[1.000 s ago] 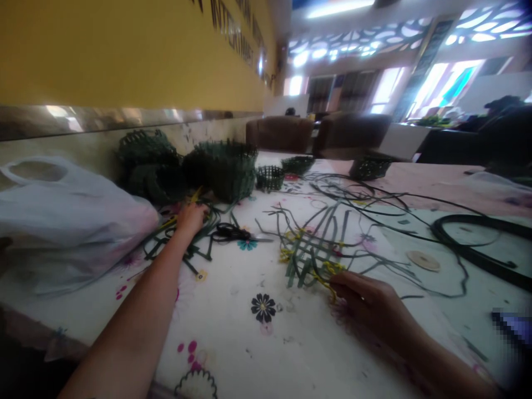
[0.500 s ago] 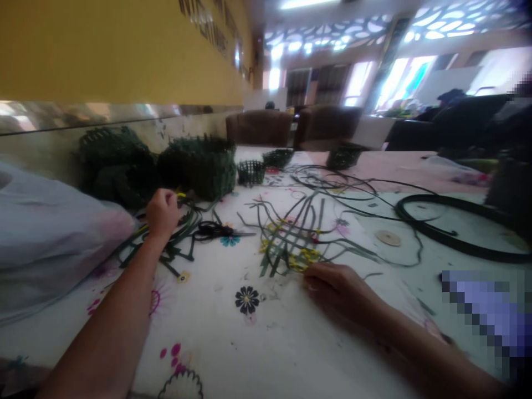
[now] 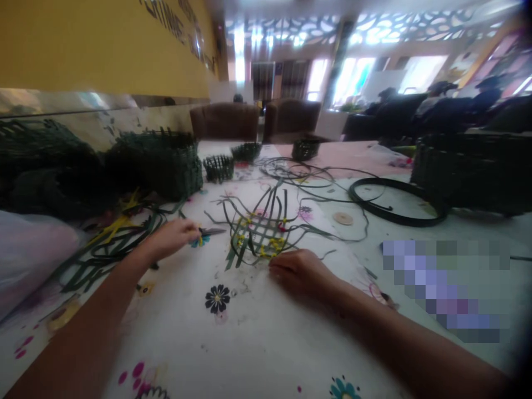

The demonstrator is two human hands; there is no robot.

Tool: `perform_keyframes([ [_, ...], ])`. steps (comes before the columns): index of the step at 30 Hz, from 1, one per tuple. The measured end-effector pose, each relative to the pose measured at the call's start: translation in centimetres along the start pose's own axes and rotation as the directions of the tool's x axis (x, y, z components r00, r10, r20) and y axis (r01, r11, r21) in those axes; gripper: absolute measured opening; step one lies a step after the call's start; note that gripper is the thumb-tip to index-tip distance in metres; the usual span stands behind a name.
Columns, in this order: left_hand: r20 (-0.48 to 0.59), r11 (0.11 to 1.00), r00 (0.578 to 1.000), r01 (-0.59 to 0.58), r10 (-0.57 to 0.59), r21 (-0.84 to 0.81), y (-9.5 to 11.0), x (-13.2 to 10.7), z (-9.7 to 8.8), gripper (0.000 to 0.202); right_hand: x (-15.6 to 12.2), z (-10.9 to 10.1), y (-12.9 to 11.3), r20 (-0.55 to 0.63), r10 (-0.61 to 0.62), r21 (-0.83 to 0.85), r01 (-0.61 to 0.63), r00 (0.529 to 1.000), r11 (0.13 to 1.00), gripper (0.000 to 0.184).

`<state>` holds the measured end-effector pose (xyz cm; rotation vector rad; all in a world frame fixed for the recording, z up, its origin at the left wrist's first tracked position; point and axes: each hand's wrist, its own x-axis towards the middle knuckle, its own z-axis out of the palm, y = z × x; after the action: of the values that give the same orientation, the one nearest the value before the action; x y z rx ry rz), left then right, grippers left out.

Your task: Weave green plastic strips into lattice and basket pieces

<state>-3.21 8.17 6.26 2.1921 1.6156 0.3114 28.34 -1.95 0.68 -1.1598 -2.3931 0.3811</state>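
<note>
A loosely woven piece of green strips [image 3: 262, 230], with yellow ties along its edges and loose ends sticking out, lies flat on the table. At its near right edge, my right hand [image 3: 301, 269] is closed, fingertips pressed to the weave. My left hand [image 3: 177, 237] is pinched shut left of the weave, over the handles of the scissors [image 3: 214, 231]. A small bit of yellow strip [image 3: 200, 241] shows at its fingertips. The scissors' blades point toward the weave, while their handles are mostly hidden by this hand.
Green and yellow strips [image 3: 112, 238] lie heaped at left beside a plastic bag [image 3: 33, 249]. Dark woven baskets [image 3: 162, 163] line the left and back; another basket [image 3: 469, 174] stands at right. A strip coil [image 3: 399, 221] and a round tan disc [image 3: 343, 219] lie right.
My left hand has moved from the strip heap rightward to the scissors, with the yellow bit at its fingertips. My right hand stays at the weave's edge. The view has turned right.
</note>
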Motion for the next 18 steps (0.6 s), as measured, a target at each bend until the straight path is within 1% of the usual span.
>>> perform_keyframes([
  [1,0.134,1.0,0.991,0.006,-0.006,0.002,0.4,-0.2,0.3,0.034,0.0,0.0,0.1,-0.003,0.023,-0.005,-0.023,1.0,1.0,0.027],
  [2,0.246,1.0,0.969,0.021,-0.019,-0.004,0.9,-0.5,0.6,0.036,0.0,0.0,0.2,-0.002,0.037,0.007,-0.037,0.999,0.999,0.028],
  [3,0.34,0.998,0.94,0.051,-0.04,-0.024,1.5,-0.8,0.9,0.038,0.0,0.0,0.2,0.002,0.037,0.031,-0.037,0.999,0.999,0.028],
  [4,0.43,0.996,0.901,0.081,-0.052,-0.049,2.2,-1.2,1.4,0.04,0.0,0.0,0.2,0.002,0.026,0.06,-0.026,1.0,0.998,0.028],
  [5,0.501,0.994,0.865,0.042,0.012,-0.096,2.9,-1.7,2.0,0.04,-0.1,0.0,0.2,-0.001,0.011,0.094,-0.011,1.0,0.995,0.027],
  [7,0.579,0.973,0.791,-0.091,0.201,-0.213,4.6,-2.8,3.7,0.037,-0.2,0.1,-0.2,-0.018,-0.005,0.145,0.008,1.0,0.989,0.026],
  [8,0.592,0.958,0.768,-0.097,0.244,-0.269,5.4,-3.3,4.7,0.037,-0.3,0.2,-0.5,-0.029,0.001,0.153,0.004,1.0,0.988,0.026],
  [9,0.57,0.943,0.771,-0.118,0.284,-0.31,6.2,-3.9,5.8,0.037,-0.4,0.4,-0.8,-0.038,0.012,0.151,-0.006,0.999,0.989,0.026],
  [10,0.512,0.93,0.801,-0.144,0.311,-0.339,6.8,-4.4,6.8,0.035,-0.5,0.5,-1.2,-0.035,0.021,0.143,-0.016,0.999,0.99,0.027],
  [11,0.429,0.909,0.84,-0.164,0.332,-0.383,7.5,-4.9,7.7,0.034,-0.6,0.6,-1.5,-0.022,0.025,0.131,-0.022,0.999,0.991,0.027],
  [13,0.383,0.866,0.844,-0.173,0.377,-0.47,8.4,-5.6,9.0,0.035,-0.8,0.8,-2.1,0.02,0.027,0.105,-0.029,0.999,0.994,0.025],
  [15,0.359,0.85,0.856,-0.159,0.373,-0.503,8.8,-5.9,9.5,0.036,-0.8,0.9,-2.4,0.052,0.025,0.096,-0.03,0.998,0.995,0.02],
  [18,0.354,0.858,0.873,-0.129,0.336,-0.496,8.9,-5.9,9.2,0.034,-0.7,0.8,-2.5,0.047,0.009,0.124,-0.015,0.999,0.992,0.019],
])
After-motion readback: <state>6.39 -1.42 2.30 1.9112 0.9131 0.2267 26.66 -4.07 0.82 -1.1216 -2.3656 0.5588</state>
